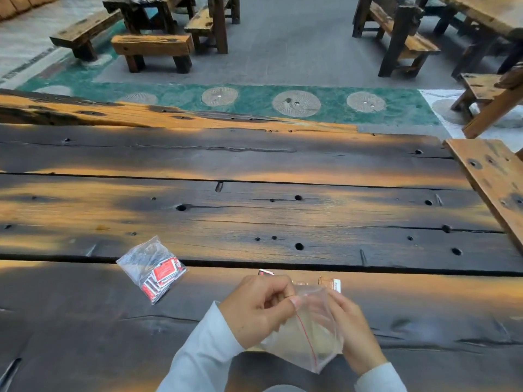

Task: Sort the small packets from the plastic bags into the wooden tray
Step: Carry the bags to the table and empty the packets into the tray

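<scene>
Far left on my feed: a clear plastic zip bag stuffed with small red-and-white packets [154, 268], lying flat on the dark scorched plank bench [254, 210], well apart from both hands, up and left of them. Nobody touching it.

Centre bottom: left hand [259, 308], pale grey sleeve [203, 352] coming up from the lower edge, knuckles up, fingers curled in, thumb and forefinger pinching the top edge of a second clear plastic zip bag with a red seal line [304, 342]. That bag hangs tilted between the two hands, raised off the bench as far as I can judge, seal line running diagonally down to the right. Contents look pale, too blurred to say what.

Just beyond the hands, on the bench: a loose red-and-white packet [265, 272], mostly hidden behind the left knuckles, and to its right a small orange-and-white packet [331, 282], partly behind the bag's top corner.

Right: right hand [353, 329], seen through and beside the bag, fingers wrapped on the bag's right edge, gripping it. Sleeve cuff low right.
</scene>
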{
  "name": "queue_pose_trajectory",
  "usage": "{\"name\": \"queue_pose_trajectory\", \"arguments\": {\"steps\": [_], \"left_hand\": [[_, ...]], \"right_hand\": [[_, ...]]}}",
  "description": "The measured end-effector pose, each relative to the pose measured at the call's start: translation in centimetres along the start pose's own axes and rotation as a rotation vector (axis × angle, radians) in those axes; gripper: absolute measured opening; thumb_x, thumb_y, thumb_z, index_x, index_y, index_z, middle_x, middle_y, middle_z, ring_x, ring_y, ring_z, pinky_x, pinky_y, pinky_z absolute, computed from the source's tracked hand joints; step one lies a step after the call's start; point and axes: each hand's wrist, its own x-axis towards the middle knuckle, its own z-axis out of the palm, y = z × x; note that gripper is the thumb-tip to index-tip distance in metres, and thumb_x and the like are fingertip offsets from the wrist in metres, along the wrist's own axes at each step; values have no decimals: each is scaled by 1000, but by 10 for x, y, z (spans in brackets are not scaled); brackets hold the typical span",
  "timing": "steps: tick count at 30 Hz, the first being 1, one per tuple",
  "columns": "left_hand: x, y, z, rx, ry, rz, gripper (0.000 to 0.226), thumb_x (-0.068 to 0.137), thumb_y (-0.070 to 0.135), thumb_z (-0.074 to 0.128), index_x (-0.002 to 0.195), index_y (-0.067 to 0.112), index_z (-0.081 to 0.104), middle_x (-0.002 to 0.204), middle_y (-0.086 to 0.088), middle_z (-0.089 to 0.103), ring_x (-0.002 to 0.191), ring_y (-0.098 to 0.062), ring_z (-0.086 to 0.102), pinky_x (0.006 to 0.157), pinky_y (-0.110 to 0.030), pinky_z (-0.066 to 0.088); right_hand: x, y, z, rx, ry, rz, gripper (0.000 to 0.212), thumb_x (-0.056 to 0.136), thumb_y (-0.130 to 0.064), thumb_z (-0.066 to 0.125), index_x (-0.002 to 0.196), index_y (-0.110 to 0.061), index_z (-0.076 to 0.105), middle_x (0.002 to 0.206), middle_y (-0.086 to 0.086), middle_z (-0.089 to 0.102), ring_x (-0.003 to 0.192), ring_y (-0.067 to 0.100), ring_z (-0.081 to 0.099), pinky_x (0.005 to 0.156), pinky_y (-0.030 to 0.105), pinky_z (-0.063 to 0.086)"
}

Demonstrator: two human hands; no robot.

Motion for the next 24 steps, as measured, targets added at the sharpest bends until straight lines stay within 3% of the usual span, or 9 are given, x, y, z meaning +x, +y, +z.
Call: {"name": "queue_pose_trajectory", "arguments": {"steps": [2,4,6,9,12,15,19,21,24], "left_hand": [[-1,11,5,-77,-36,42,29,87,37,57,70,14,57,59,1,53,57,-16,53,61,-27,46],[-2,17,3,-114,-42,78,30,89,35,56,71,11,57,59,2,54,57,-16,54,61,-27,46],[-3,17,-3,-141,0,98,28,88,34,57,70,12,58,59,2,55,56,-15,55,60,-25,47],[-4,4,-18,-177,173,104,30,82,35,58,68,9,59,57,-2,54,53,-14,53,57,-21,45],[-7,-14,-27,-162,258,71,34,79,39,59,66,8,59,55,1,54,53,-11,50,56,-19,43],[-9,-33,-23,-172,357,-16,40,73,44,61,70,5,61,57,2,59,55,-7,53,57,-17,45],[-10,-48,-9,-110,683,-119,36,69,55,63,74,20,66,67,10,68,64,-7,59,69,-36,50],[-12,-47,6,-116,636,-157,39,69,61,60,72,22,68,66,7,68,66,-13,60,70,-38,49],[-13,-51,33,-81,484,-253,41,63,64,64,69,23,71,67,-2,70,66,-18,62,67,-32,49]], "right_hand": [[5,12,12,129,-79,153,33,92,-35,70,105,-4,68,111,20,72,92,20,74,86,32,56],[9,22,22,377,-150,167,55,99,-50,54,119,2,60,122,22,60,110,37,57,103,51,40],[-1,15,29,617,-255,227,67,100,-57,49,126,3,60,122,21,59,112,36,56,101,50,42],[-8,11,11,805,-335,188,47,92,-31,72,129,-3,68,129,22,67,114,34,66,94,47,55],[-16,2,-3,942,-336,127,62,49,-10,103,106,-5,81,108,11,80,94,25,79,75,38,66],[-25,1,-10,881,-335,112,64,44,-16,104,103,-5,81,101,15,78,82,27,77,73,36,64],[-29,7,-17,662,-161,123,56,78,-24,82,127,0,67,120,29,71,93,36,75,97,57,54],[-30,8,-25,615,-81,110,48,88,-20,65,133,-2,62,126,28,69,97,35,76,104,60,49],[-31,9,-39,560,-15,96,45,88,-20,63,130,-4,64,121,26,72,90,32,77,92,55,57]]}}
